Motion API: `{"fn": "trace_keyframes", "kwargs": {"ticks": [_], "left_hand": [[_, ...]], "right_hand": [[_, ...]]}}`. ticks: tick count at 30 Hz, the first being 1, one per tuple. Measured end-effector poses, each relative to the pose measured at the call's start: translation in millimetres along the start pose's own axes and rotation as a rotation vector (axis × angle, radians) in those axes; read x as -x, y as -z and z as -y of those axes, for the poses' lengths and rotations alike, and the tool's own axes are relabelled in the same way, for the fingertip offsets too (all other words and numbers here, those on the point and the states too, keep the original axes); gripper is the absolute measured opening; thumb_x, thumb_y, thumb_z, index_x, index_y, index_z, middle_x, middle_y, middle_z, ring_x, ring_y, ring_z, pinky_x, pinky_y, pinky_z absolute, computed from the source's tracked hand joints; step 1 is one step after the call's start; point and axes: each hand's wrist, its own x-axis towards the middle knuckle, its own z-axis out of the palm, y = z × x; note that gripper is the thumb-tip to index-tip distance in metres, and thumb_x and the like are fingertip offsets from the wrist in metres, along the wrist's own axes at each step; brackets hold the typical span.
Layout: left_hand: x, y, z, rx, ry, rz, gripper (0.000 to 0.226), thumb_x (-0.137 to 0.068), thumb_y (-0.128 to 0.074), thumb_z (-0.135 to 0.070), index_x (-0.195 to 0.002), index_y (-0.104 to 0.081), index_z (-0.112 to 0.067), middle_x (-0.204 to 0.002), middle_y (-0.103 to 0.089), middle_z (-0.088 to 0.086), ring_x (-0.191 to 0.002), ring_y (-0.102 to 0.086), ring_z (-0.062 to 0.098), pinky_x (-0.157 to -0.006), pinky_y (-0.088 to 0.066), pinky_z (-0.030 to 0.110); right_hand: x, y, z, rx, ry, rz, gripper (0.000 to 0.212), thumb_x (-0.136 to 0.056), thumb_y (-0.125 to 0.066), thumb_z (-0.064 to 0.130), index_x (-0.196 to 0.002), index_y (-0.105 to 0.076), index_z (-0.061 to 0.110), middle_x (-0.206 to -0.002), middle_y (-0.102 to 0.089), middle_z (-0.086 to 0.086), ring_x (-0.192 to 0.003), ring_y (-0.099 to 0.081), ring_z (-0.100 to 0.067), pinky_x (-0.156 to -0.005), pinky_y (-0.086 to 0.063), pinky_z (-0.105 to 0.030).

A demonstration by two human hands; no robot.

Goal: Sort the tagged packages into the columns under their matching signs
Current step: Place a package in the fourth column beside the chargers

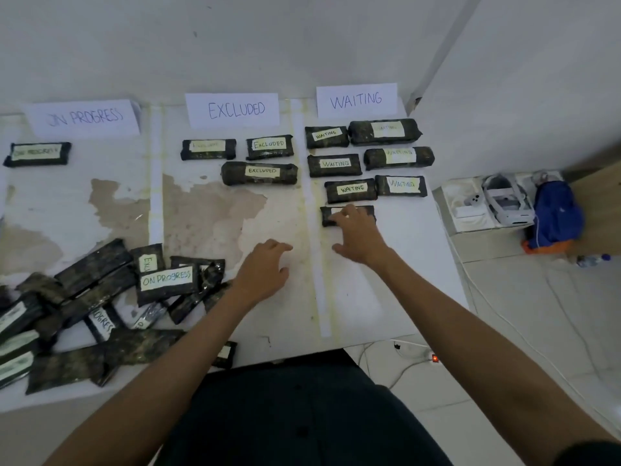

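Note:
Three paper signs stand at the table's back: ON PROGRESS [85, 118], EXCLUDED [232, 109], WAITING [357, 100]. Dark wrapped packages with taped tags lie below them: one under ON PROGRESS [37, 153], three under EXCLUDED [259, 173], several under WAITING [399, 158]. My right hand [360, 234] rests its fingertips on the lowest package [362, 212] in the WAITING column, covering its tag. My left hand [265, 267] hovers open over bare table near the EXCLUDED column's foot. An unsorted pile [100, 307] lies at the front left, an ON PROGRESS package [166, 281] on top.
White tape strips [155, 183] divide the table [208, 213] into columns. On the floor at right lie a white headset in its box [504, 203], a blue bag [556, 213], cables and a power strip [433, 358]. A wall stands behind the signs.

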Motion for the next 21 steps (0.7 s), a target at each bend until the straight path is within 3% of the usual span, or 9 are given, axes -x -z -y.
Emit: {"fn": "trace_keyframes", "kwargs": {"ticks": [3, 6, 8, 10, 13, 15, 17, 21], "left_hand": [[45.2, -12.3, 19.1, -0.272, 0.067, -0.058, 0.054, -0.073, -0.067, -0.015, -0.126, -0.053, -0.011, -0.123, -0.054, 0.014, -0.108, -0.049, 0.037, -0.085, -0.044, 0.044], [67.6, -23.6, 28.2, -0.442, 0.094, -0.040, 0.054, -0.059, -0.076, -0.013, -0.109, -0.059, -0.013, -0.108, -0.059, 0.014, -0.091, -0.057, 0.035, -0.070, -0.048, 0.040], [66.7, -21.4, 29.6, -0.503, 0.074, -0.074, 0.051, -0.056, -0.077, -0.010, -0.104, -0.061, -0.013, -0.099, -0.062, 0.012, -0.082, -0.060, 0.034, -0.063, -0.050, 0.038], [60.7, -13.8, 29.5, -0.460, 0.065, -0.101, 0.050, -0.064, -0.073, -0.007, -0.112, -0.060, -0.010, -0.104, -0.063, 0.013, -0.086, -0.061, 0.035, -0.065, -0.051, 0.041], [52.4, -0.4, 30.6, -0.142, 0.116, -0.149, 0.047, -0.087, -0.051, -0.007, -0.133, -0.045, -0.010, -0.120, -0.058, 0.014, -0.103, -0.057, 0.035, -0.080, -0.049, 0.045], [49.8, 10.0, 27.6, 0.205, 0.179, -0.221, 0.042, -0.091, -0.047, -0.006, -0.133, -0.045, -0.011, -0.122, -0.058, 0.012, -0.107, -0.056, 0.028, -0.089, -0.047, 0.037], [49.3, 19.2, 21.7, 0.519, 0.290, -0.267, 0.038, -0.091, -0.049, -0.004, -0.128, -0.050, -0.015, -0.119, -0.059, 0.008, -0.103, -0.057, 0.020, -0.087, -0.047, 0.030], [47.8, 28.5, 4.8, 1.066, 0.501, -0.203, 0.033, -0.092, -0.047, 0.000, -0.120, -0.053, -0.017, -0.107, -0.061, 0.013, -0.091, -0.063, 0.024, -0.070, -0.057, 0.040]], "right_hand": [[16.3, -10.5, 27.5, -0.102, 0.052, 0.052, 0.062, -0.080, -0.070, 0.029, -0.135, -0.044, 0.018, -0.132, -0.041, -0.010, -0.121, -0.038, -0.031, -0.098, -0.036, -0.042], [25.4, -20.1, 54.0, -0.170, 0.086, 0.109, 0.060, -0.081, -0.068, 0.029, -0.135, -0.045, 0.018, -0.133, -0.040, -0.011, -0.120, -0.039, -0.031, -0.097, -0.036, -0.041], [29.6, -25.2, 67.3, -0.214, 0.099, 0.121, 0.057, -0.081, -0.068, 0.028, -0.134, -0.046, 0.019, -0.132, -0.041, -0.010, -0.119, -0.040, -0.030, -0.097, -0.037, -0.041], [33.3, -26.6, 76.2, -0.272, 0.104, 0.114, 0.055, -0.082, -0.067, 0.028, -0.132, -0.048, 0.019, -0.130, -0.043, -0.010, -0.117, -0.041, -0.029, -0.098, -0.038, -0.041], [38.7, -24.7, 83.6, -0.378, 0.101, 0.085, 0.050, -0.082, -0.066, 0.025, -0.129, -0.051, 0.016, -0.127, -0.046, -0.010, -0.116, -0.044, -0.028, -0.097, -0.040, -0.040], [43.4, -20.8, 87.8, -0.490, 0.079, 0.062, 0.047, -0.082, -0.066, 0.021, -0.127, -0.052, 0.014, -0.124, -0.049, -0.009, -0.111, -0.049, -0.024, -0.095, -0.044, -0.036], [49.5, -16.5, 93.4, -0.585, 0.054, 0.057, 0.045, -0.083, -0.066, 0.019, -0.126, -0.053, 0.014, -0.122, -0.051, -0.008, -0.098, -0.054, -0.017, -0.087, -0.046, -0.027], [59.4, -12.5, 104.6, -0.709, 0.013, 0.071, 0.044, -0.084, -0.068, 0.023, -0.125, -0.053, 0.016, -0.118, -0.056, -0.006, -0.082, -0.060, -0.015, -0.078, -0.052, -0.027]]}}
